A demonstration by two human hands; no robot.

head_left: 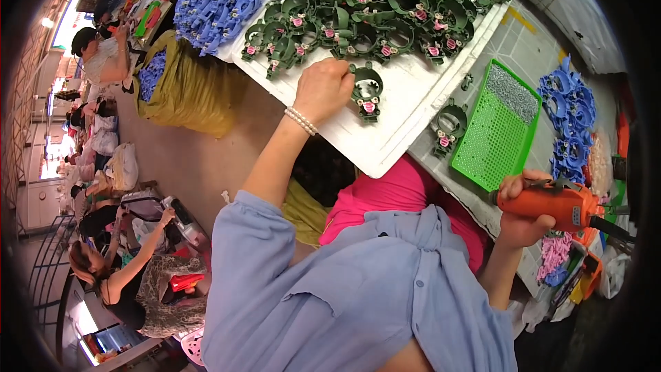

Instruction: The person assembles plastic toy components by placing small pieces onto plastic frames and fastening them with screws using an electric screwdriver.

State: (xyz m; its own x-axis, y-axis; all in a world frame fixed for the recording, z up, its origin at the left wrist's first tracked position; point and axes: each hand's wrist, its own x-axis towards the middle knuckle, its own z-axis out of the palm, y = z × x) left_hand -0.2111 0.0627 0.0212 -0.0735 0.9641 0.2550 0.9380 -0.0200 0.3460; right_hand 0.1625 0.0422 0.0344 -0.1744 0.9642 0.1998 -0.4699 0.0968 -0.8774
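Note:
My left hand (323,91), with a pearl bracelet at its wrist, is closed at the left edge of a dark green ring-shaped plastic part (369,88) with a pink piece on it. This part lies on the white board (385,138), in front of a heap of similar green parts (385,7). My curled fingers hide where they meet it. At the right, my right hand (518,229) is wrapped round an orange electric screwdriver (554,207), held near the front corner of the green tray (490,145). Another green part (449,128) lies between board and tray.
Small metal screws (513,93) fill the tray's far end. Blue plastic parts (568,120) lie right of it, with more blue parts (220,0) heaped at far left. A yellow sack (189,100) stands beside the table. Two people (113,282) work at the left.

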